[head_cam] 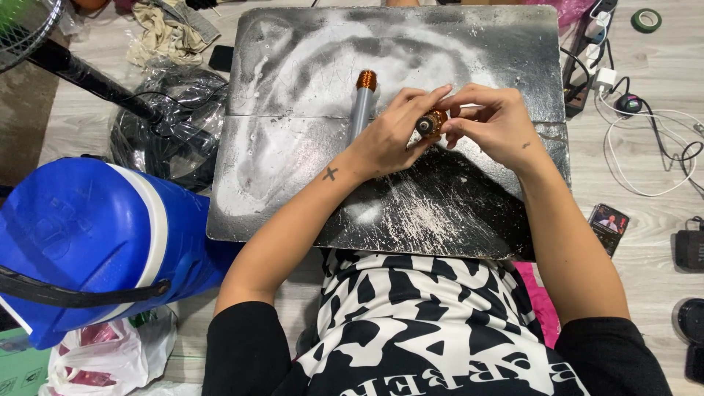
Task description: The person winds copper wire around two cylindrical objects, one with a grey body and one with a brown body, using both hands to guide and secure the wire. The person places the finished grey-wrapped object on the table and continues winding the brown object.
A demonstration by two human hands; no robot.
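Observation:
Both my hands meet over a dark, scratched work board [293,191] dusted with white powder. My left hand [392,136] and my right hand [491,121] together pinch a small round part wound with copper wire [431,122], its dark end facing me. Just left of my left hand lies a grey metal tube [360,110] with a copper wire coil on its far end. The fingers hide most of the small coil.
A blue and white cooler jug [95,242] lies at the left. A fan stand [81,73], black cable in plastic [176,125] and rags sit behind it. A power strip [590,51], chargers, white cables [645,147], a tape roll [646,20] and a phone [608,224] lie at the right.

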